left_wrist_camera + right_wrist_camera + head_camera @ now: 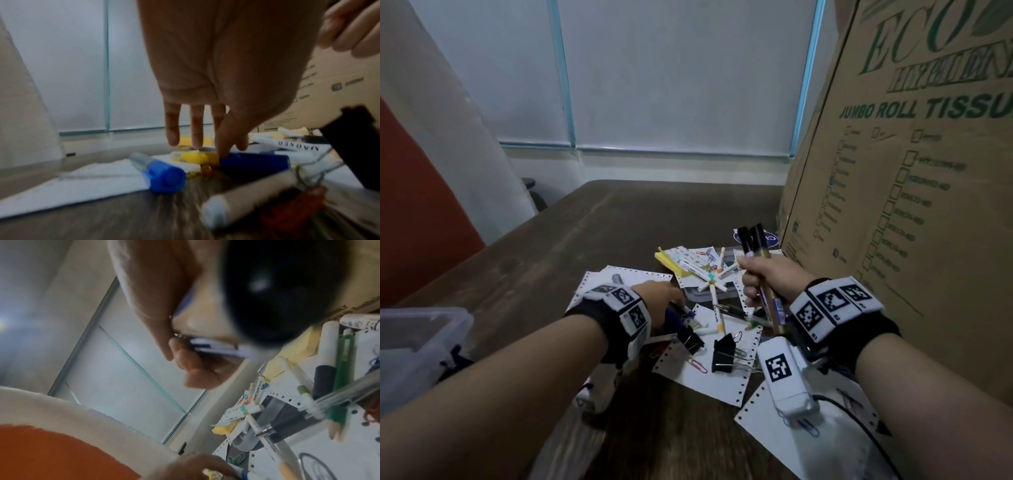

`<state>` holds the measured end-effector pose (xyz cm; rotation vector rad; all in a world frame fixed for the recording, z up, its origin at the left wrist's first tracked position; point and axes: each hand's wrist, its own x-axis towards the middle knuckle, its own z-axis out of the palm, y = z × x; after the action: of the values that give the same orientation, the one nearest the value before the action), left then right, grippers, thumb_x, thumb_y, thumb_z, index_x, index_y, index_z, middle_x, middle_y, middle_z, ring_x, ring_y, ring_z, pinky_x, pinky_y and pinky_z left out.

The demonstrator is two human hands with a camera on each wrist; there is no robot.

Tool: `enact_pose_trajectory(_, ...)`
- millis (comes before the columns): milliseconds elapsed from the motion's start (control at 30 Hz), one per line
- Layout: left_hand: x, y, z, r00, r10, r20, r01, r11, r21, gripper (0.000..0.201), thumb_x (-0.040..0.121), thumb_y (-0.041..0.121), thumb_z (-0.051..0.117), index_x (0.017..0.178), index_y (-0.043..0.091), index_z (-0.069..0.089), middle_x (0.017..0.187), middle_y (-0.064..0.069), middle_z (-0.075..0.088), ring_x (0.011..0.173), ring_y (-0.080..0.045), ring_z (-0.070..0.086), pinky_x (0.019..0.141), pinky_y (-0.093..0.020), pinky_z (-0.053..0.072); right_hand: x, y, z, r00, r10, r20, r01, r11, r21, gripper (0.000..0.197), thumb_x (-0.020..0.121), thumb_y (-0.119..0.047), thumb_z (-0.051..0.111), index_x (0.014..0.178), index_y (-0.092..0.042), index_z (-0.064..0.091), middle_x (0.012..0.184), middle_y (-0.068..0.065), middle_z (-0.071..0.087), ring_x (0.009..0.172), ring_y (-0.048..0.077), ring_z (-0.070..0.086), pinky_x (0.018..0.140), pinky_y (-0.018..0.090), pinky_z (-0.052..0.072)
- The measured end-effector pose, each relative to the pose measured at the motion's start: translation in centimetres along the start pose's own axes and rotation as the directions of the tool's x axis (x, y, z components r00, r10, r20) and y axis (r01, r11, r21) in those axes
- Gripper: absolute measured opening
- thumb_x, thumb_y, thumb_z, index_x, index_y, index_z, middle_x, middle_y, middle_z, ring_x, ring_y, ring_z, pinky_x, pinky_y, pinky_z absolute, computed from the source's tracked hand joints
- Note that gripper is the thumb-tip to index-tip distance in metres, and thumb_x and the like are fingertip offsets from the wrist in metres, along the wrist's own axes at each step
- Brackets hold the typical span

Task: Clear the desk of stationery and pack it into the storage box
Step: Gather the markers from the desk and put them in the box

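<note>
My right hand (761,281) grips a bundle of markers (752,240), black caps pointing up; in the right wrist view its fingers (195,363) curl round the barrels. My left hand (669,301) reaches down onto a dark blue marker (254,164), and its straight fingertips (223,151) touch the marker. A blue-capped marker (163,174) lies beside it on paper. The clear plastic storage box (421,329) stands at the left edge. White pens (710,275), yellow sticky notes (669,262), black binder clips (723,351) and paper clips lie scattered on perforated sheets (705,377).
A tall cardboard carton (911,171) stands close on the right, just behind my right hand. The dark wooden desk (619,219) runs to a frosted glass wall. A green pencil (341,378) and a white marker (287,144) lie in the pile.
</note>
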<state>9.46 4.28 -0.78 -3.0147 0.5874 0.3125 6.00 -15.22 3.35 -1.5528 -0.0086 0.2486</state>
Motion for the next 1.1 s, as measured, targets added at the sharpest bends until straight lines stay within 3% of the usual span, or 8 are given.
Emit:
enact_pose_trajectory(267,1.7,0.8,0.6,0.993,0.023,-0.116,-0.026,0.999,-0.023,0.031,0.088,0.008,0.055,0.118,0.013,0.056,0.127,-0.008,0.053,0.114,-0.026,0.053,0.09,-0.032,0.043,-0.1,0.1,-0.3,0.996,-0.087,0.029,0.088,0.993,-0.073,0.023,0.094,-0.018,0.052,0.075,-0.006,0.056,0.067,0.003,0.06,0.052,0.011,0.062,0.053,0.026,0.056)
enact_pose_trajectory(400,0.6,1.4,-2.1,0.877,-0.096,-0.471,-0.063,0.948,-0.311,0.02,0.091,0.016,0.056,0.109,0.007,0.051,0.11,-0.008,0.06,0.098,-0.025,0.058,0.081,-0.028,0.044,0.1,0.3,-0.7,0.988,-0.153,-0.003,0.152,0.984,-0.088,0.017,0.095,-0.021,0.05,0.097,-0.007,0.059,0.09,0.003,0.07,0.073,0.01,0.069,0.062,0.024,0.057)
enact_pose_trajectory(500,0.0,2.4,-4.6,0.819,-0.274,-0.504,-0.194,0.695,-0.692,0.02,0.088,0.022,0.064,0.096,0.007,0.053,0.085,-0.001,0.06,0.075,-0.018,0.063,0.069,-0.027,0.055,0.0,-0.1,-0.6,0.984,-0.175,-0.021,0.171,0.978,-0.115,0.02,0.094,-0.026,0.05,0.102,-0.01,0.059,0.109,0.004,0.068,0.092,0.014,0.067,0.075,0.029,0.055)
enact_pose_trajectory(600,-0.8,3.9,-6.1,0.94,-0.176,-0.291,-0.24,0.265,-0.934,0.013,0.086,0.01,0.065,0.082,0.005,0.054,0.065,-0.005,0.062,0.05,-0.013,0.062,0.056,-0.024,0.056,-0.2,-0.2,0.1,0.987,-0.16,-0.006,0.159,0.984,-0.076,0.049,0.079,-0.033,0.066,0.112,0.002,0.059,0.107,0.016,0.069,0.098,0.029,0.066,0.091,0.045,0.051)
enact_pose_trajectory(667,-1.5,4.7,-6.4,0.973,-0.042,-0.226,-0.22,0.116,-0.969,0.005,0.089,0.005,0.06,0.087,0.002,0.057,0.059,-0.002,0.064,0.046,-0.01,0.059,0.049,-0.018,0.053,-0.3,0.0,0.5,0.989,-0.143,0.026,0.144,0.987,-0.071,0.063,0.063,-0.029,0.078,0.112,0.005,0.059,0.093,0.017,0.069,0.08,0.028,0.067,0.084,0.043,0.055)
enact_pose_trajectory(733,-1.7,4.9,-6.3,0.976,-0.014,-0.216,-0.21,0.166,-0.963,0.014,0.093,0.013,0.057,0.096,0.001,0.062,0.069,-0.003,0.064,0.052,-0.011,0.059,0.05,-0.017,0.054,-0.2,0.4,0.9,0.991,-0.135,0.013,0.135,0.983,-0.127,0.047,0.068,-0.013,0.079,0.108,0.002,0.058,0.079,0.012,0.065,0.06,0.017,0.064,0.059,0.029,0.056)
enact_pose_trajectory(900,0.1,1.3,-4.4,0.893,-0.334,-0.3,0.157,0.858,-0.489,0.025,0.091,0.021,0.054,0.099,0.002,0.068,0.098,-0.013,0.07,0.083,-0.027,0.067,0.069,-0.029,0.053,0.0,1.2,0.8,0.987,-0.115,-0.111,0.095,0.981,-0.172,0.031,0.08,-0.014,0.072,0.104,-0.006,0.054,0.07,0.006,0.058,0.039,0.006,0.053,0.04,0.019,0.046)
enact_pose_trajectory(1100,2.1,-2.9,1.4,0.815,-0.579,0.013,0.577,0.81,-0.109,0.064,0.066,0.049,0.076,0.116,0.009,0.063,0.114,-0.014,0.064,0.107,-0.032,0.061,0.085,-0.031,0.05,-0.1,1.2,0.5,0.992,-0.116,-0.043,0.111,0.99,-0.09,0.006,0.092,-0.013,0.056,0.091,-0.007,0.056,0.072,0.003,0.061,0.043,0.007,0.061,0.051,0.023,0.055)
